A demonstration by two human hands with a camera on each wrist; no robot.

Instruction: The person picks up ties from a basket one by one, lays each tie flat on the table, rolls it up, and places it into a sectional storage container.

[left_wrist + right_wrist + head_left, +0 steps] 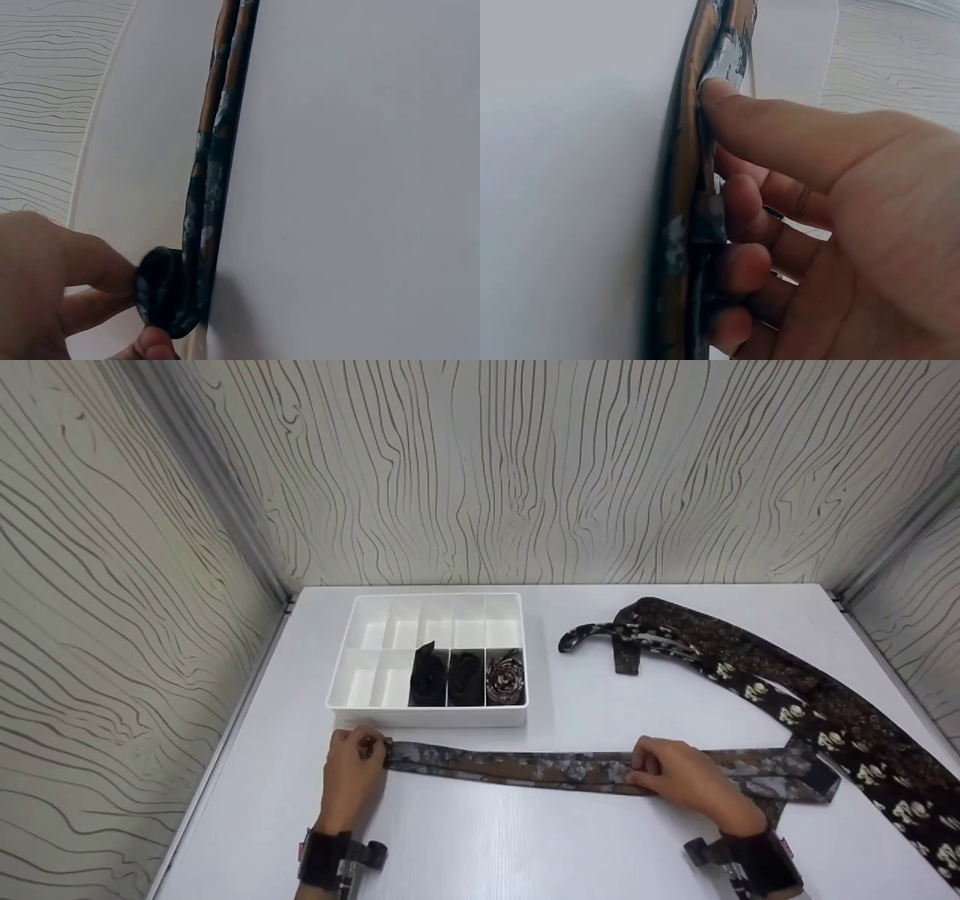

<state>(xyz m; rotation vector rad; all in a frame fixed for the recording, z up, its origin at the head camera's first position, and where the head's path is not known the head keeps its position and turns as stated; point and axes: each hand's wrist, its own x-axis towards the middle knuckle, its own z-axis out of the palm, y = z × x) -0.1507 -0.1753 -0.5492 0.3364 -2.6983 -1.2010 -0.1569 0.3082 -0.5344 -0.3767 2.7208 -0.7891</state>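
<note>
Floral tie (570,769), grey-blue and brown, one; laid lengthwise across the table (525,847), in front of the tray; its left end coiled into a small roll, the remainder stretched flat to the right. 
Left hand (354,769), one; thumb and fingers pinched on the coiled end, near the front left corner of the tray. 
Right hand (686,776), one; thumb and fingers closed together on the floral tie, well to the right of the coil. 
White tray (427,717), one; divided into two rows of five compartments; three rolled ties held in the front row: a black roll (429,679) in the middle compartment, its tip raised; a dark roll (466,679) next to it; a patterned roll (506,679) at the right end. 
Black tie with white flowers (830,741) and dark brown patterned tie (750,649); laid unrolled side by side, at the table's right.
</note>
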